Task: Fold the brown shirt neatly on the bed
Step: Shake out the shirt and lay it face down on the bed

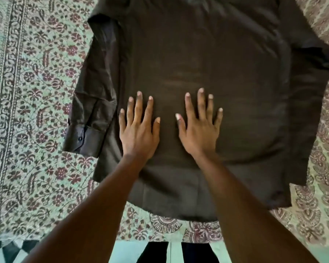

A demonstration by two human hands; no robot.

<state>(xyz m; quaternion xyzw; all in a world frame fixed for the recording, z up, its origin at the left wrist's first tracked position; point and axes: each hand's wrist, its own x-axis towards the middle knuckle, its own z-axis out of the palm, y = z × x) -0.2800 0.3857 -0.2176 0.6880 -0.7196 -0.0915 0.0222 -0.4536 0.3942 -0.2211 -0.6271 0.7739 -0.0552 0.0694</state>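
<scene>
The brown shirt (207, 59) lies spread flat, back side up, on the patterned bed cover (32, 92). Its left sleeve (91, 111) runs down beside the body, with a buttoned cuff at the lower end. The right sleeve (315, 59) lies along the shirt's right edge. My left hand (139, 130) presses flat on the lower middle of the shirt, fingers straight and spread. A little to its right, my right hand (199, 128) lies flat on the cloth the same way. The hem hangs near the bed's front edge.
The green and maroon floral bed cover extends left and right of the shirt. Below the bed's front edge a pale green floor (125, 251) and dark trouser legs (154, 253) show.
</scene>
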